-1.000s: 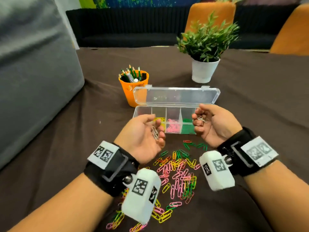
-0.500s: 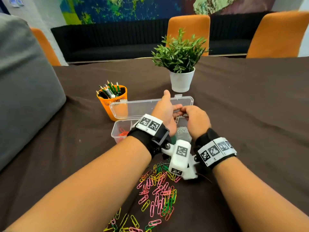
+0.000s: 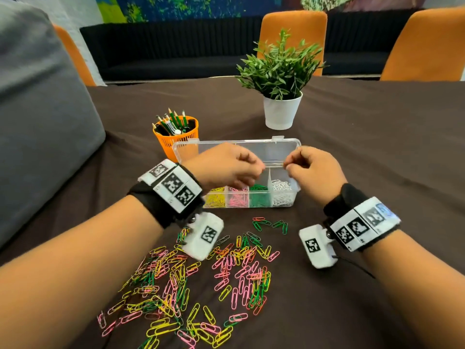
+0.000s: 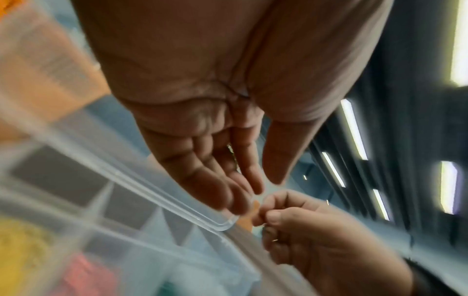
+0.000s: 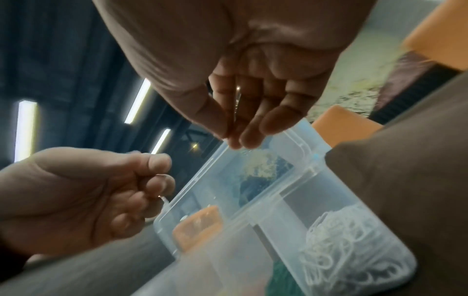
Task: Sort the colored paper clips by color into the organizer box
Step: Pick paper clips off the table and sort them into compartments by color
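Left hand [image 3: 224, 165]: we see it above the middle of the box, fingers bunched and pointing down; the right wrist view shows a thin silvery clip [image 5: 162, 198] caught between its fingertips.
Right hand [image 3: 314, 170]: it hangs over the right end of the box, thumb and fingers drawn narrow round a few thin metal clips [image 5: 237, 104]; how many we cannot tell.
Gap: the two hands sit close, fingertips near each other at centre frame, not touching.
Box [image 3: 293, 201]: clear plastic, centre of the head view, on the dark cloth [image 3: 377, 147].
Lid [image 3: 276, 147]: open, standing up behind the hands.
Compartments: from left to right we see yellow [image 3: 215, 200], pink [image 3: 237, 199], green [image 3: 259, 199] and white [image 3: 281, 192] clips in separate cells.
Pile [image 3: 191, 280]: loose yellow, pink, green and orange clips spread across the lower centre of the head view, in front of the box.
Stragglers [image 3: 271, 224]: a few green clips and a red one lie between pile and box.
Pencil cup [image 3: 176, 137]: orange, upper left of the box, just behind the lid.
Plant [image 3: 281, 96]: in a white pot, above the box, well apart from it.
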